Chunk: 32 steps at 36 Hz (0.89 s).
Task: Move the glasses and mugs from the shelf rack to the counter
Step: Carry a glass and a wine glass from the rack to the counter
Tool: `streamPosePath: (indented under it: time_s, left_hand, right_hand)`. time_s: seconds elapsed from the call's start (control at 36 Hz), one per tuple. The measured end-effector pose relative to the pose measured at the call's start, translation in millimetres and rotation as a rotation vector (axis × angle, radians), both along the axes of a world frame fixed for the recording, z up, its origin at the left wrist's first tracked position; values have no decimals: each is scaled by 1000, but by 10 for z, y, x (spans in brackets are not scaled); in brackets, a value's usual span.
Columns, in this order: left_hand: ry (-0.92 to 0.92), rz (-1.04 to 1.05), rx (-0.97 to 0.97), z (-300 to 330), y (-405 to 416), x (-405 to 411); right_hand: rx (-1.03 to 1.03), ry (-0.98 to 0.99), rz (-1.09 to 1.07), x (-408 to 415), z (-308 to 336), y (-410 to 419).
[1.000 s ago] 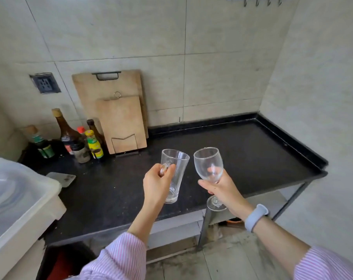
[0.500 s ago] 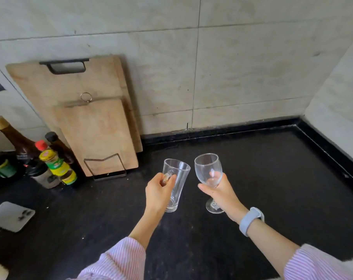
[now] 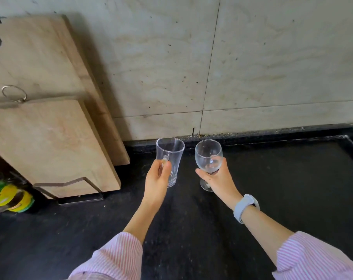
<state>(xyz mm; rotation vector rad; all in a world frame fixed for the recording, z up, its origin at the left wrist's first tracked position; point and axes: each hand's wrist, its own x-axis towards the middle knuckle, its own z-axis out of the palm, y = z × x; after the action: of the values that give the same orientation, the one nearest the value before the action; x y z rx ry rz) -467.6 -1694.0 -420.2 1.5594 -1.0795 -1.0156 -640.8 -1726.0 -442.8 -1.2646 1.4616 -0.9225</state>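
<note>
A clear glass mug (image 3: 172,151) with a handle is gripped by my left hand (image 3: 157,180), fingers wrapped on the handle side. My right hand (image 3: 218,181) holds a clear wine glass (image 3: 208,156) by the lower bowl and stem; its foot (image 3: 205,186) shows just above or on the black counter (image 3: 293,188). Both glasses stand upright, side by side, close to the counter's back edge. Whether either base touches the counter I cannot tell. The shelf rack is out of view.
Two wooden cutting boards (image 3: 50,138) lean on the tiled wall (image 3: 272,67) at the left in a wire stand (image 3: 74,182). A yellow-green labelled bottle (image 3: 7,197) stands at the far left. A raised black lip (image 3: 351,144) borders the counter at the back right.
Both hands have carried the glasses forward toward the back wall, and the view has closed in on the counter. The grips on both glasses are unchanged.
</note>
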Motion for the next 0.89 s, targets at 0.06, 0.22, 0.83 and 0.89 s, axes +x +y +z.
streamPosePath:
  time_s: [0.06,0.22,0.83,0.89]
  left_hand:
    - [6,-7,-13,-50,-95,10]
    - [19,-20,-24,-193,-248,6]
    - [-355,-24,21,-496,-380,133]
    - [-403,-20,33,-488,-388,121]
  right_hand:
    - [-4,-14,9,6,-39,-101]
    - [4,-48,23,25,-98,-338]
    - [37,23,26,129,-208,-680]
    - [53,20,31,132,-196,-676]
